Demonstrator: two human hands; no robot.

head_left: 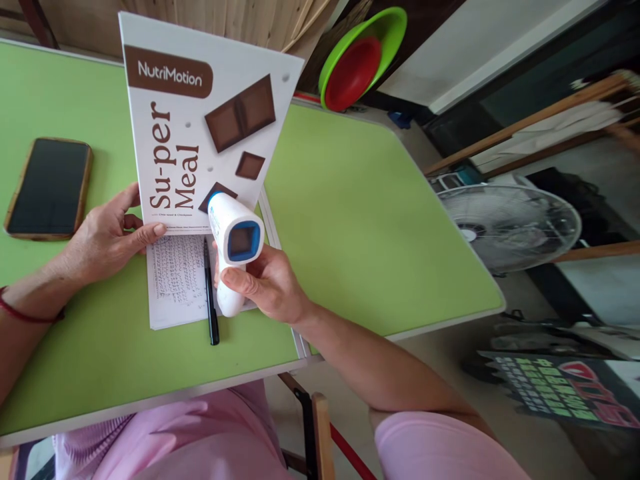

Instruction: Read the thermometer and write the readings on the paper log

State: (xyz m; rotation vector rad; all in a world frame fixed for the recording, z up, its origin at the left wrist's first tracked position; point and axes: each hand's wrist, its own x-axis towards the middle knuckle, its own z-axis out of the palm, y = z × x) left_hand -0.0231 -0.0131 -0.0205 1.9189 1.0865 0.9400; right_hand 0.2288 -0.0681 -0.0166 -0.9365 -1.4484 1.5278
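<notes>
My left hand pinches the lower left edge of a white box printed "NutriMotion Su-per Meal" with chocolate pieces, held up above the table. In my right hand is a white infrared thermometer with a blue-framed dark screen facing me. Its front end points at the box's lower right part; whether they touch I cannot tell. Beneath them a handwritten sheet of paper lies on the green table, partly covered by the box. A black pen rests across the sheet, its tip end near the box.
A phone in a brown case lies on the green table, left of my left hand. Green and red basins stand beyond the far edge. To the right are a fan and a dark printed sign.
</notes>
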